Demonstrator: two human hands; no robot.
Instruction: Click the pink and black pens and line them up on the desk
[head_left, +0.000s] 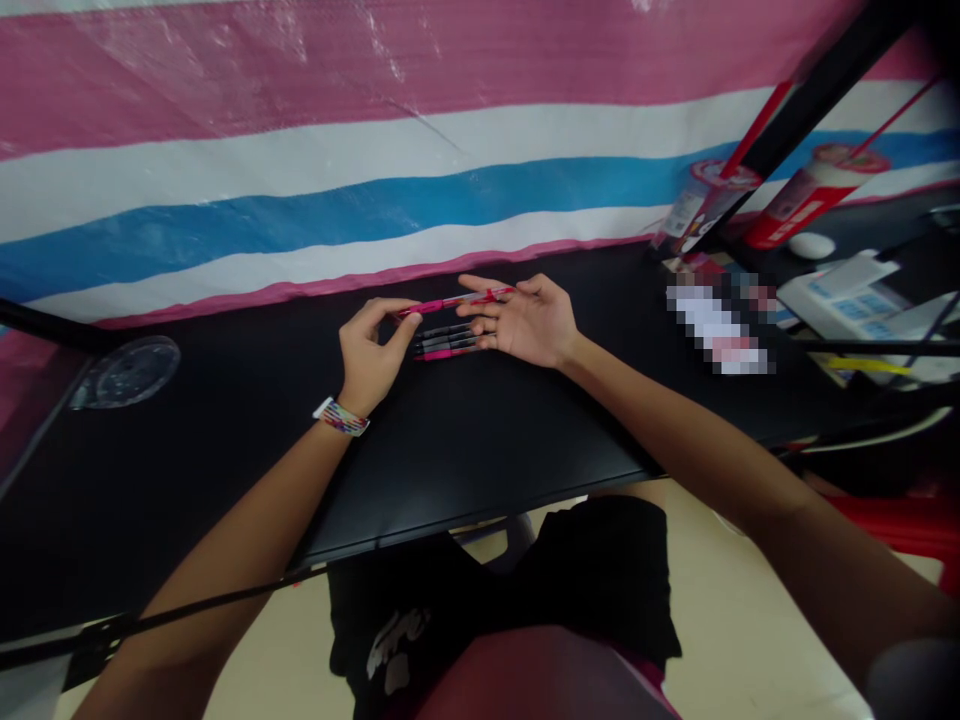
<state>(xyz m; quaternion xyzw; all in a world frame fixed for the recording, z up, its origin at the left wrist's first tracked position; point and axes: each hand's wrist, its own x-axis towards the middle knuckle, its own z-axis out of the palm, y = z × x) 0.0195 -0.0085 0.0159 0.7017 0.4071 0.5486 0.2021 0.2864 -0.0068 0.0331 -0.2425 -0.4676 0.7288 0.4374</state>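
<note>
My left hand (377,348) pinches the pink grip end of a clear-barrelled pen (450,301) between thumb and fingers. The pen lies nearly level above the black table. Its red end reaches my right hand (534,322), by the thumb and across the stretched index finger. That hand is turned palm up with its fingers spread; whether its thumb presses on the pen is hard to make out. Just below the held pen, several more pens (448,343) lie side by side on the table, with black and pink grips. The fingertips of my right hand cover their right ends.
On the black table (480,430), a clear plastic lid (135,372) lies at left. Two drink cups, one clear (694,210) and one red (806,205), stand at back right near a white rounded object (811,246) and papers (847,290). A striped sheet (420,205) hangs behind.
</note>
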